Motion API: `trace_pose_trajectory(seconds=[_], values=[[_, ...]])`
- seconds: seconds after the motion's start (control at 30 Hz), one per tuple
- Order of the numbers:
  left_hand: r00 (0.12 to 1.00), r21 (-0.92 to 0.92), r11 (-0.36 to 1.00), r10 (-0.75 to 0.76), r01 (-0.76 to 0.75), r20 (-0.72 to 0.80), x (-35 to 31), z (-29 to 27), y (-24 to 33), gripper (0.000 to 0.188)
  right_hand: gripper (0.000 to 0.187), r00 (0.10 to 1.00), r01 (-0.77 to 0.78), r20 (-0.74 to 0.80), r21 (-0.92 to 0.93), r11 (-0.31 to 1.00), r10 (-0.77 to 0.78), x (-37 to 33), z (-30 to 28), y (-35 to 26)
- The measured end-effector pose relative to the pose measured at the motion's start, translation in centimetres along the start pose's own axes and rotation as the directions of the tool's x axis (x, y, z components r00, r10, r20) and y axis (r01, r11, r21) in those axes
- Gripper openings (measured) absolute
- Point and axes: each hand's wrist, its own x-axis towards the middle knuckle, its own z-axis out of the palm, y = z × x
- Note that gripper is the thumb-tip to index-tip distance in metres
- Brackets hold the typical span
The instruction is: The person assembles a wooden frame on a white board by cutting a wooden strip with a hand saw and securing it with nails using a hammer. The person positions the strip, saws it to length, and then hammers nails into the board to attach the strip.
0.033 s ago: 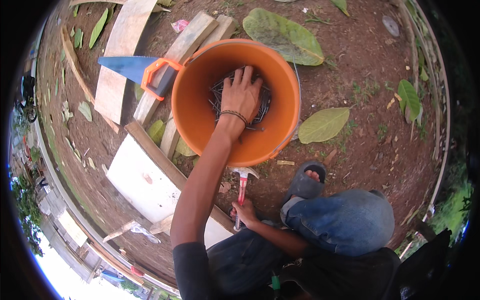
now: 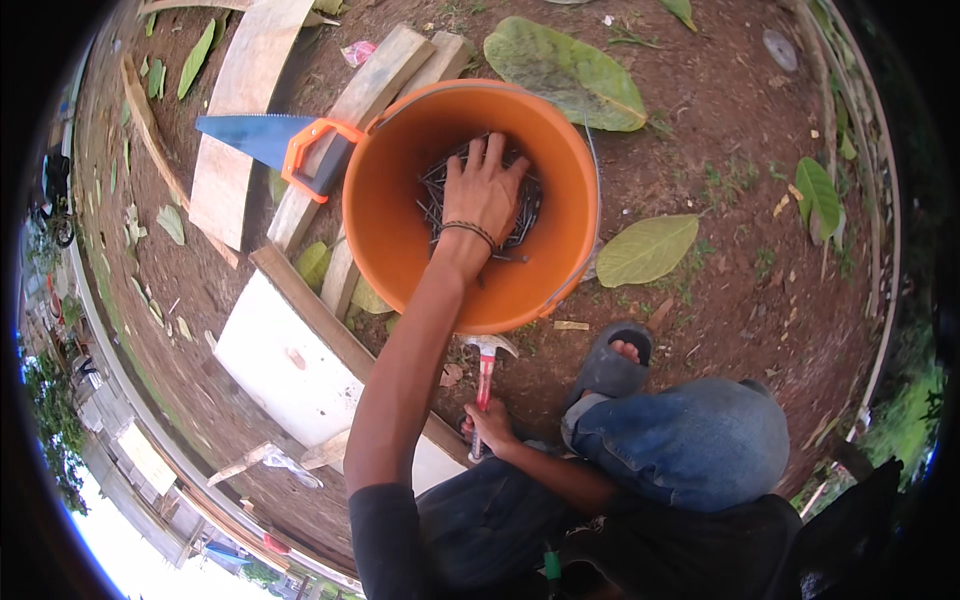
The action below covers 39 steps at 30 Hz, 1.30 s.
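An orange bucket (image 2: 385, 240) stands on the ground in front of me, with a heap of loose nails (image 2: 432, 190) at its bottom. My left hand (image 2: 483, 195) reaches down inside, back of the hand up, its fingers apart and resting on the nails. The fingertips are partly hidden, and no nail shows between them. A dark braided band circles that wrist. Below the bucket's near rim, my right hand (image 2: 490, 425) is closed around the red and silver handle of a claw hammer (image 2: 486, 365), head pointing toward the bucket.
Left of the bucket, a handsaw (image 2: 265, 138) with an orange handle lies across a wooden plank (image 2: 232, 170) and a beam (image 2: 375, 85). A white board (image 2: 285, 355) edged with wood lies nearer. Large leaves (image 2: 648, 250) dot the soil. My sandalled foot (image 2: 615, 360) is at the bucket's near right.
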Motion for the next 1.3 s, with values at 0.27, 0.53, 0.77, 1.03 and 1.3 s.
trace_pose_trajectory(seconds=[0.27, 0.53, 0.77, 1.03, 1.3], values=[[0.990, -0.011, 0.992, 0.128, -0.129, -0.050, 0.4, -0.5, -1.4, 0.022, 0.027, 0.999, -0.031, 0.010, 0.043, 0.999, 0.031, 0.3, -0.1, -0.1], [0.910, -0.696, 0.675, -0.408, 0.246, -0.073, 0.0, -4.6, -6.3, 0.015, 0.021, 0.999, -0.011, -0.052, -0.019, 1.000, 0.010, 0.1, 0.2, -2.3], [0.901, -0.947, 0.168, -0.390, 0.273, 0.190, -1.8, -5.4, -6.9, 0.020, 0.021, 0.997, 0.022, -0.073, -0.019, 1.000, -0.023, -0.1, 0.5, -2.1], [0.919, -0.942, -0.167, -0.224, 0.292, 0.325, -5.6, -7.8, -7.3, 0.013, 0.017, 0.995, 0.096, -0.007, 0.032, 0.995, -0.096, 0.5, 0.2, -1.3], [0.941, -0.930, -0.329, -0.232, 0.162, 0.246, -15.1, -10.6, -9.7, 0.017, 0.013, 0.972, 0.234, 0.015, 0.025, 0.972, -0.234, -0.1, 1.7, -0.8]])
